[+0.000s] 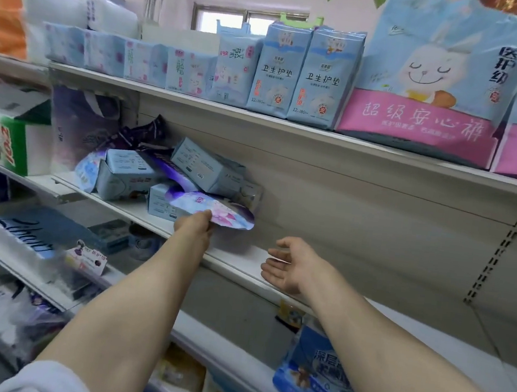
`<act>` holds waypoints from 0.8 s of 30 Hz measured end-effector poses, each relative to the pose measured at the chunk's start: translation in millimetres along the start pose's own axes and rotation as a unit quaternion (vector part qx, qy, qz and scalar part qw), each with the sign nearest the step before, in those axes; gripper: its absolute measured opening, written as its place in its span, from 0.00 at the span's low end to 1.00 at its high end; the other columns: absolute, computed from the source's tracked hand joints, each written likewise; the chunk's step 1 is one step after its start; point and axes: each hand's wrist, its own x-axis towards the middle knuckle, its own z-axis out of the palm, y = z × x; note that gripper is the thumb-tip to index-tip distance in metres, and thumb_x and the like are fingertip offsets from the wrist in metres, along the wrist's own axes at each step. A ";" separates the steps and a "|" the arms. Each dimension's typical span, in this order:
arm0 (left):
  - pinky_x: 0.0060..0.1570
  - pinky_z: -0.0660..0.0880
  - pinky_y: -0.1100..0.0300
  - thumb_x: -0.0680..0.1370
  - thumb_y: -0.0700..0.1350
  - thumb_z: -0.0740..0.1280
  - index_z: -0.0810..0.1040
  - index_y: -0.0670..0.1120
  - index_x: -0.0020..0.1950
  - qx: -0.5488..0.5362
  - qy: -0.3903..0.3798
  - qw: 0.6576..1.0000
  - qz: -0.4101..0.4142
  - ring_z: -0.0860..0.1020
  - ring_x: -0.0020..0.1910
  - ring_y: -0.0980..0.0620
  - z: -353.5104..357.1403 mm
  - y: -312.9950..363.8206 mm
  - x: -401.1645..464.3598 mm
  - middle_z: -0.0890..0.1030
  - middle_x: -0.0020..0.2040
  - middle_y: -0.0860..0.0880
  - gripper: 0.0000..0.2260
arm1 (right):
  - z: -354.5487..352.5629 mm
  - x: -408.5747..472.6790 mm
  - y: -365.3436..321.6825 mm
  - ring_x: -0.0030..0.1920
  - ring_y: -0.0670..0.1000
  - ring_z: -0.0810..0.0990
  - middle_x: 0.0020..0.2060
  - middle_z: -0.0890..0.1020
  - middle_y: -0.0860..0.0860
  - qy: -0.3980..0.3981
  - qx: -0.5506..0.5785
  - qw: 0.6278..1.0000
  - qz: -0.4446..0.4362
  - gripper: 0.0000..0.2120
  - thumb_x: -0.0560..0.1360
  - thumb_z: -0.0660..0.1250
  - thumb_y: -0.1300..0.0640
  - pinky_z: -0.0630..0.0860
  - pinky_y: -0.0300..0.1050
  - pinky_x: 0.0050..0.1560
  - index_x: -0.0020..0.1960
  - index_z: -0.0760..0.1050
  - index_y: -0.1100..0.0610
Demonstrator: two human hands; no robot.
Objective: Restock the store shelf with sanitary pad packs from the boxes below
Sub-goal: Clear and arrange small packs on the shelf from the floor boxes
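Observation:
My left hand [195,226] pinches the near edge of a flat purple and pink pad pack [217,211] that lies at the front of the middle shelf [243,263]. Behind it a loose heap of blue and purple pad packs [170,173] is piled against the shelf's back wall. To the right my right hand [290,264] hovers palm up with relaxed fingers over the shelf's front edge, holding nothing.
The top shelf [259,114] carries a row of blue pad packs [302,72] and big pink-banded bunny bags [431,83]. Tissue packs [11,138] stand at the left. Lower shelves hold blue packs [320,381] and other goods. Right of my hands the middle shelf is bare.

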 end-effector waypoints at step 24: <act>0.35 0.82 0.57 0.77 0.46 0.73 0.80 0.42 0.59 0.009 -0.119 0.987 -0.109 0.85 0.36 0.50 -92.3 -125.3 -146.0 0.86 0.46 0.44 0.14 | -90.7 -73.8 140.7 0.27 0.53 0.84 0.31 0.85 0.55 -0.013 0.122 0.992 -0.027 0.04 0.80 0.65 0.65 0.79 0.44 0.23 0.52 0.78 0.62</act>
